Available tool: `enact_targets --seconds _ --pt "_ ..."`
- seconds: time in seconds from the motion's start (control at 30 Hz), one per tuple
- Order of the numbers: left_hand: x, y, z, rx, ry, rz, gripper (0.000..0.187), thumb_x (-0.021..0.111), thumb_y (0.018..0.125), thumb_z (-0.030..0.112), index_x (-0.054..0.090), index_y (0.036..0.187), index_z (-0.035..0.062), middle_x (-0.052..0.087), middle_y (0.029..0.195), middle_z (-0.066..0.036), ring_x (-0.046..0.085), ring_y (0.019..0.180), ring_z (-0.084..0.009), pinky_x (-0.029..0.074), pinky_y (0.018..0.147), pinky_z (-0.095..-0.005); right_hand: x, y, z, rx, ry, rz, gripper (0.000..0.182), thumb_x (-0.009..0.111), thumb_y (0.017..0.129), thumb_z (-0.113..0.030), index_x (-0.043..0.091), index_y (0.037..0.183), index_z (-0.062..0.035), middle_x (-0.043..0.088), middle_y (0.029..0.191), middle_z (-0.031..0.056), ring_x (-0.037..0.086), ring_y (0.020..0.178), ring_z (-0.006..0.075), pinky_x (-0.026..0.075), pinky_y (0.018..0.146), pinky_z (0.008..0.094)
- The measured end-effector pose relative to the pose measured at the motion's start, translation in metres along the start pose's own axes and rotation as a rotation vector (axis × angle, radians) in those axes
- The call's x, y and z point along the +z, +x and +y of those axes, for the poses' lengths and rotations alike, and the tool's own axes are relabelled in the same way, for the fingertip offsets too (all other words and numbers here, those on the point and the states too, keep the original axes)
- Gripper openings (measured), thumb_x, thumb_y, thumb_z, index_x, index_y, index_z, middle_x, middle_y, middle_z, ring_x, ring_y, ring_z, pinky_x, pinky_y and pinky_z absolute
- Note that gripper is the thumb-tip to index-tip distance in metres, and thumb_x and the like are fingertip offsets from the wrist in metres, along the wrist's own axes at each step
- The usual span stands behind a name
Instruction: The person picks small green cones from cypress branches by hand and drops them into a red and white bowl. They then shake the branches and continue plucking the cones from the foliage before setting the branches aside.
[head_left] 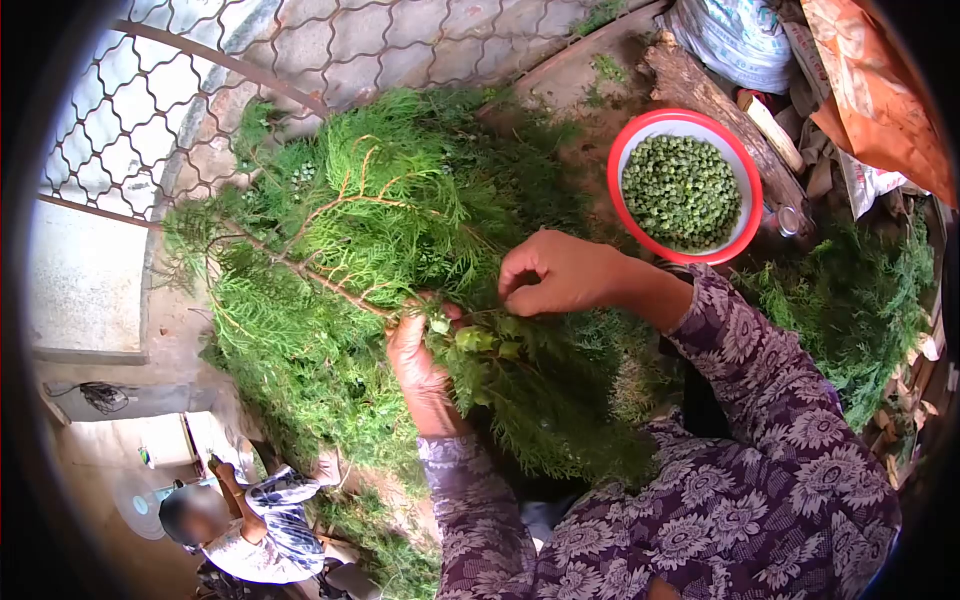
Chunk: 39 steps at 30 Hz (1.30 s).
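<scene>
My left hand [412, 352] is closed around the woody stem of a leafy conifer branch [345, 205], whose flat green sprays fan out over the pile beyond it. Pale green leaves or seed cones show beside the thumb, too small to tell apart. To the right of it, my right hand [560, 272] hovers over the foliage with thumb and forefinger curled together; whatever is between them is hidden. A red-rimmed white basin [614, 190] full of small round green cones [682, 190] sits beyond my right wrist.
Cut conifer foliage [300, 390] covers the ground around me, with more greenery [850, 310] at the right. A log [720, 120], sacks [735, 40] and an orange sheet [885, 90] lie behind the basin. Wire mesh [140, 110] stands upper left. Another person [260, 530] sits lower left.
</scene>
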<state>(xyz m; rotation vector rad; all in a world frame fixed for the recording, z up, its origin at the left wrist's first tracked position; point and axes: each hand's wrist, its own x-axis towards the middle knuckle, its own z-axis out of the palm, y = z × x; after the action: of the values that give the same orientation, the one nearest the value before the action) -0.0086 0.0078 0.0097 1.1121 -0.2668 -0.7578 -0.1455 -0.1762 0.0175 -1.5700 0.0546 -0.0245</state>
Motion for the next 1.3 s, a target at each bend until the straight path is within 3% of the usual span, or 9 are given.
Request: enact_targets --seconds 0.17,0.4,0.5,0.57,0.77,0.93,1.07,1.1,1.3 --pt "0.008 0.000 -0.008 0.051 0.111 0.125 0.033 0.078 0.066 0.020 0.061 0.088 0.0024 0.063 0.085 -0.006 0.055 0.083 -0.0171 0.043 0.077 -0.0327 -0.005 -0.007 -0.007 -0.122 -0.428 0.222 0.025 0.060 0.062 -0.020 0.062 0.073 0.0021 0.060 0.066 0.0159 0.059 0.060 0.0255 0.046 0.058 0.0336" --pt "0.015 0.001 -0.011 0.031 0.090 0.126 0.035 0.079 0.065 0.020 0.061 0.090 0.0018 0.062 0.088 -0.004 0.053 0.088 -0.0173 0.036 0.087 -0.0338 -0.026 -0.016 -0.008 -0.073 -0.154 0.064 0.016 0.060 0.065 -0.014 0.060 0.072 0.0002 0.055 0.059 0.0095 0.052 0.053 0.0145 0.040 0.049 0.0288" --pt "-0.005 0.006 -0.001 0.063 0.140 0.322 0.046 0.081 0.061 0.027 0.060 0.092 0.0019 0.058 0.096 -0.007 0.047 0.100 -0.0224 0.030 0.093 -0.0423 -0.044 -0.022 -0.002 -0.039 -0.543 0.175 0.022 0.058 0.063 -0.018 0.062 0.074 -0.0001 0.059 0.066 0.0155 0.059 0.062 0.0266 0.046 0.059 0.0370" --pt "-0.015 0.007 0.003 0.063 0.160 0.293 0.050 0.081 0.060 0.031 0.059 0.094 0.0018 0.055 0.107 -0.012 0.042 0.108 -0.0247 0.025 0.097 -0.0446 -0.056 -0.022 0.020 0.090 -0.924 0.547 0.013 0.057 0.064 -0.011 0.059 0.072 -0.0007 0.058 0.064 0.0141 0.057 0.060 0.0274 0.044 0.057 0.0359" --pt "0.004 0.000 0.011 0.078 0.204 0.424 0.057 0.079 0.063 0.032 0.055 0.103 0.0011 0.048 0.121 -0.014 0.038 0.115 -0.0249 0.027 0.097 -0.0439 -0.122 -0.047 0.041 0.352 -1.122 0.903 0.029 0.060 0.065 -0.014 0.062 0.091 -0.0035 0.062 0.089 0.0181 0.059 0.086 0.0329 0.046 0.076 0.0397" --pt "0.015 -0.002 0.011 0.055 0.261 0.391 0.064 0.080 0.062 0.033 0.050 0.109 0.0010 0.041 0.128 -0.014 0.031 0.121 -0.0245 0.021 0.098 -0.0484 -0.127 -0.051 0.041 0.323 -1.176 0.853 0.044 0.063 0.069 -0.020 0.058 0.108 -0.0036 0.059 0.106 0.0182 0.058 0.092 0.0318 0.046 0.083 0.0375" --pt "0.021 -0.002 0.009 0.033 0.248 0.404 0.051 0.082 0.059 0.031 0.058 0.093 0.0012 0.057 0.105 -0.011 0.041 0.110 -0.0221 0.021 0.099 -0.0443 -0.084 -0.027 0.021 0.012 -0.226 0.419 0.042 0.071 0.069 -0.021 0.059 0.104 -0.0012 0.062 0.093 0.0092 0.059 0.085 0.0184 0.046 0.077 0.0288" --pt "0.020 -0.002 0.008 0.043 0.272 0.321 0.061 0.081 0.060 0.034 0.052 0.103 0.0011 0.046 0.123 -0.015 0.030 0.121 -0.0273 0.017 0.100 -0.0489 -0.073 -0.022 0.017 0.012 -0.226 0.419 0.042 0.071 0.069 -0.021 0.059 0.104 -0.0012 0.062 0.093 0.0092 0.059 0.085 0.0184 0.046 0.077 0.0288" --pt "0.027 0.001 0.004 0.047 0.216 0.269 0.057 0.081 0.061 0.027 0.053 0.101 -0.0022 0.052 0.113 -0.014 0.042 0.109 -0.0251 0.029 0.095 -0.0431 -0.020 -0.004 0.005 -0.310 -0.374 0.193 0.035 0.072 0.068 -0.018 0.061 0.097 -0.0018 0.061 0.090 0.0081 0.058 0.084 0.0175 0.045 0.074 0.0284"
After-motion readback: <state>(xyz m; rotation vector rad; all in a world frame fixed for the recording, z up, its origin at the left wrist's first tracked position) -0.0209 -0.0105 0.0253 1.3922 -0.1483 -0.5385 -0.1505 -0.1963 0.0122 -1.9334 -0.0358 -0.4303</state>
